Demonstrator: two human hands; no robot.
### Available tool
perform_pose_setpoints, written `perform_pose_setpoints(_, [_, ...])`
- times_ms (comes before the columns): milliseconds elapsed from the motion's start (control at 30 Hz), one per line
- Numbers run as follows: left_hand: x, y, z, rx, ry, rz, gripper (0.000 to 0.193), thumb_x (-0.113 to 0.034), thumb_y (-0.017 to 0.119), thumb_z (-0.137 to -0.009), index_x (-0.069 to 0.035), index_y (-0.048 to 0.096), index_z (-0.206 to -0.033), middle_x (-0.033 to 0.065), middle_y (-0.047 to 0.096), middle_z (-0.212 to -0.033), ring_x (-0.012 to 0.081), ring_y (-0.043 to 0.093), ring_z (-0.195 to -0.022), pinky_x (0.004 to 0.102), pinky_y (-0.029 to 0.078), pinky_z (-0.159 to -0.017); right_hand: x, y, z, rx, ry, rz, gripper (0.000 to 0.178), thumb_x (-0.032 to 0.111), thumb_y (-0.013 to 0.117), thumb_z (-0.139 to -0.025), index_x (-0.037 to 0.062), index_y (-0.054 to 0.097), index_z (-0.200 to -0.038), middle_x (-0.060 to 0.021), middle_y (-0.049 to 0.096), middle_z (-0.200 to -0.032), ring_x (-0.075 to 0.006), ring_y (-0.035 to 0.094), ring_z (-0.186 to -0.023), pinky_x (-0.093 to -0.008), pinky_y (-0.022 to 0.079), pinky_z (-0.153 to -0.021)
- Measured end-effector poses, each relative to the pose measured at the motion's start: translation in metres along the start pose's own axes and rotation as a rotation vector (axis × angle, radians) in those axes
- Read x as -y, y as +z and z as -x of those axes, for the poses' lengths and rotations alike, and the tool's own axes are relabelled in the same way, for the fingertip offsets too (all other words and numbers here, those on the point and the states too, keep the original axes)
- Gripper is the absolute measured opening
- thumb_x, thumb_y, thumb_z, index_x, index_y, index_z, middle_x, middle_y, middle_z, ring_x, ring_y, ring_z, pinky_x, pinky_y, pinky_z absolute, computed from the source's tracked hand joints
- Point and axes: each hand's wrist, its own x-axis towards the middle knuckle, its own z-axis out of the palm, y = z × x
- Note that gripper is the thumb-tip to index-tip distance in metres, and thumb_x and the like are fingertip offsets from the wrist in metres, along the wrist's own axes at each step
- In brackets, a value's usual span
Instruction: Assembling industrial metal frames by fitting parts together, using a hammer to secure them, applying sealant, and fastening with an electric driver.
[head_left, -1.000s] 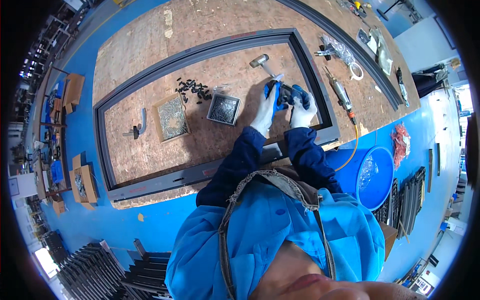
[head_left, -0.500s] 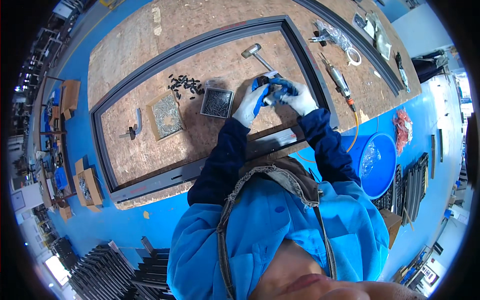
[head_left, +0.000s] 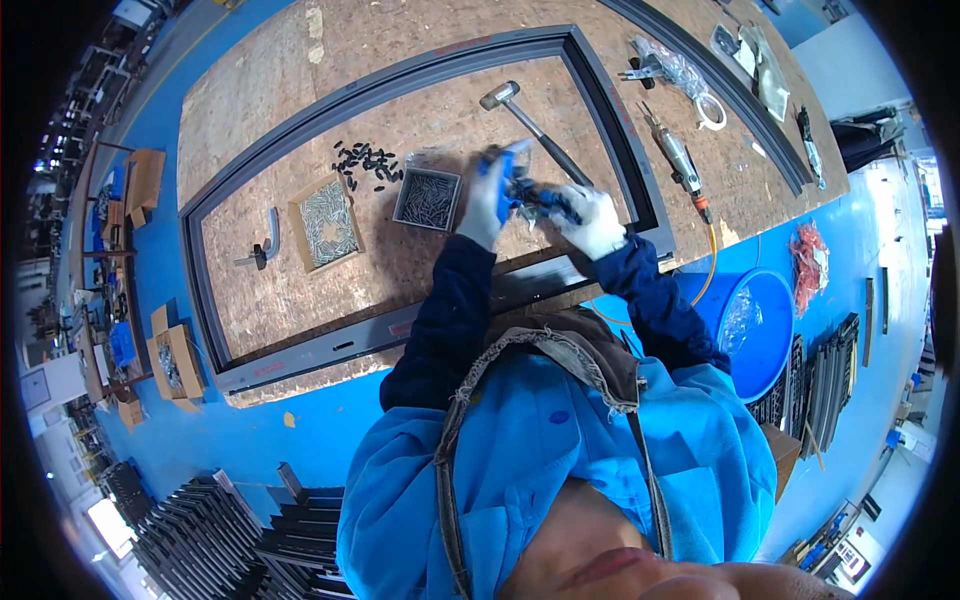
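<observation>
White gloves with blue palms cover both hands above the table, inside the near right part of a grey frame [head_left: 365,345]. My left hand [head_left: 490,195] is blurred; its fingers look stretched out and apart, beside a small dark object [head_left: 522,190]. My right hand [head_left: 592,222] has its fingers curled closed around something dark, whose kind the blur hides. Just beyond the hands lies a hammer [head_left: 540,135] with a dark grip. To the left of my left hand stands a small box of dark screws [head_left: 429,199].
Left of these are an open carton of silvery screws [head_left: 328,222], loose black pieces [head_left: 366,163] and a clamp-like tool [head_left: 263,248]. A power screwdriver [head_left: 678,155] with an orange hose, a tape roll [head_left: 710,111] and another grey profile [head_left: 715,100] lie right. A blue bin [head_left: 757,335] stands beside the table.
My hands have drawn apart, the left fingers straightening upward and the right hand turning lower. More of the hammer's handle shows now. The view has shifted slightly.
</observation>
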Motion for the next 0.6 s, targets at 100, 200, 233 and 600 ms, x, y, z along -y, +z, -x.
perform_pose_setpoints(100, [-0.006,-0.024,-0.006,-0.219,-0.07,0.023,0.034,-0.027,0.057,-0.09,-0.006,0.054,-0.117,0.0115,0.061,-0.093,0.0206,0.062,-0.075,0.0328,0.054,-0.066,0.004,-0.001,0.008,-0.11,-0.059,-0.014,0.031,0.016,0.063,-0.074,0.0063,0.062,-0.104,-0.0109,0.064,-0.078,-0.0301,0.06,-0.064,-0.0328,0.048,-0.06])
perform_pose_setpoints(200, [-0.025,-0.015,0.0,-0.052,-0.217,0.306,0.05,-0.042,0.052,-0.09,-0.004,0.051,-0.123,0.0166,0.063,-0.097,0.0275,0.065,-0.082,0.0397,0.056,-0.069,-0.018,-0.007,0.007,0.164,0.202,0.252,0.036,0.006,0.063,-0.071,0.0061,0.062,-0.107,-0.0102,0.066,-0.082,-0.0248,0.061,-0.066,-0.0296,0.048,-0.062])
perform_pose_setpoints(233, [-0.031,-0.011,0.001,0.004,-0.267,0.401,0.056,-0.047,0.051,-0.09,-0.004,0.05,-0.125,0.0184,0.064,-0.098,0.0299,0.066,-0.084,0.0419,0.057,-0.07,-0.022,-0.009,0.01,0.257,0.289,0.338,0.039,0.003,0.063,-0.069,0.006,0.062,-0.108,-0.01,0.066,-0.083,-0.0231,0.062,-0.066,-0.0286,0.047,-0.063])
perform_pose_setpoints(600, [-0.072,0.03,0.006,0.379,-0.213,0.374,0.062,-0.055,0.042,-0.091,-0.004,0.048,-0.124,0.0199,0.065,-0.096,0.0336,0.067,-0.077,0.0451,0.058,-0.063,0.018,-0.05,-0.011,-0.359,0.309,-0.72,0.043,0.003,0.064,-0.073,0.0056,0.058,-0.115,-0.0077,0.064,-0.084,-0.0196,0.06,-0.067,-0.025,0.048,-0.066])
